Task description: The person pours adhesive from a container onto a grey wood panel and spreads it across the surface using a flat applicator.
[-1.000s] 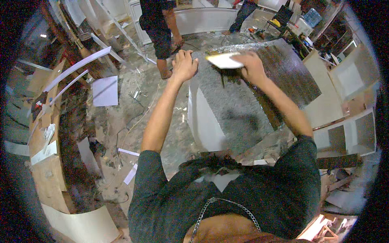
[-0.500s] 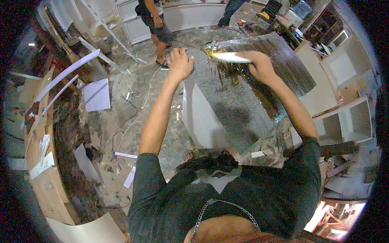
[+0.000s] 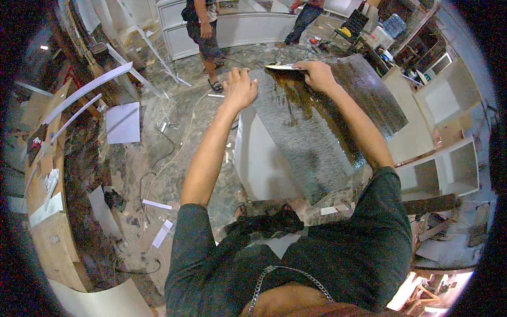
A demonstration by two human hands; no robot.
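Observation:
A grey, streaked sheet [image 3: 306,142] lies in front of me, with glossy yellow-brown glue [image 3: 301,100] smeared down its middle. My right hand [image 3: 318,75] is closed around a white, flat-bladed spreader [image 3: 285,67] at the sheet's far side. Yellowish glue shows along the blade's edge. My left hand [image 3: 240,88] is at the sheet's far left corner, fingers spread and bent over the edge; their tips are hidden. A pale board [image 3: 263,158] sticks out from under the sheet's left side.
Ahead stand a person in shorts [image 3: 203,31] and another in dark trousers [image 3: 304,24], by a white panelled counter [image 3: 237,30]. White cabinets [image 3: 449,169] are at the right. Board offcuts [image 3: 123,122] and a cable [image 3: 182,142] lie on the floor. A wooden bench [image 3: 55,238] runs along the left.
The spreader and my right hand have moved slightly left and away from me; the blade now shows as a thin, flatter edge. My left hand stays at the sheet's corner.

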